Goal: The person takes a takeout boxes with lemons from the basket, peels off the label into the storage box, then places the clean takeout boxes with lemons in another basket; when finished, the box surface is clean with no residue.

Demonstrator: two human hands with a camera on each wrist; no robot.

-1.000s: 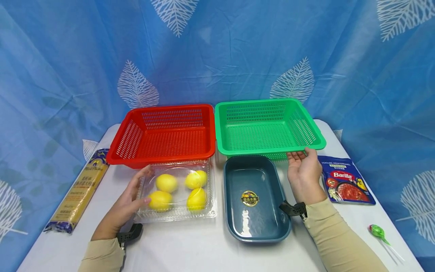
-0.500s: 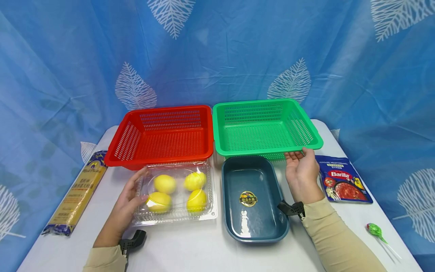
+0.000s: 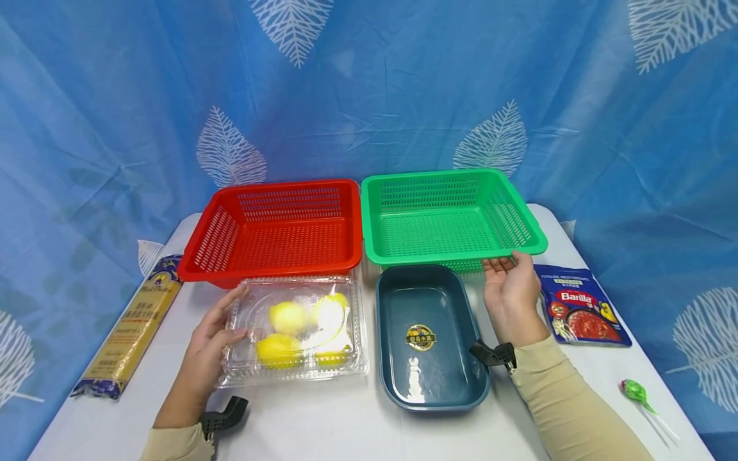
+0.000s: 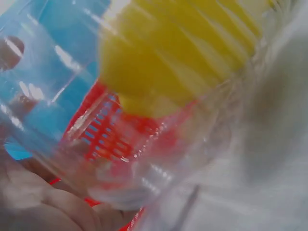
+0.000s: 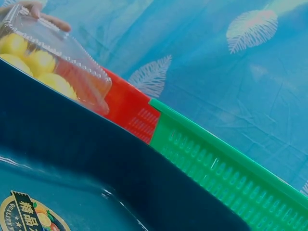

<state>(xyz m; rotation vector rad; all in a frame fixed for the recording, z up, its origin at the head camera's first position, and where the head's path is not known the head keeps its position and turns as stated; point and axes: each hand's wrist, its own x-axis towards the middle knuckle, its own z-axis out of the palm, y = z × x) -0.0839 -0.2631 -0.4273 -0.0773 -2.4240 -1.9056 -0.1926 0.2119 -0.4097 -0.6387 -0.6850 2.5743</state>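
My left hand holds the left side of a clear plastic clamshell box, thumb on the lid and fingers at its far left corner. Several yellow lemons lie inside, partly blurred by glare. That box looks tilted, its left side raised, and a lemon fills much of the left wrist view. My right hand is palm up at the front rim of the green basket, fingers at its underside and thumb by the edge. Close to its left sits a dark blue tray.
A red basket stands behind the clamshell box, beside the green one. At the far left lies a pasta packet. A Barilla sauce pouch and a green lollipop lie on the right.
The clamshell box has tilted in my left hand and shifted slightly left and nearer. Lemons inside have shifted and glare covers the lid. My right hand stays at the green basket.
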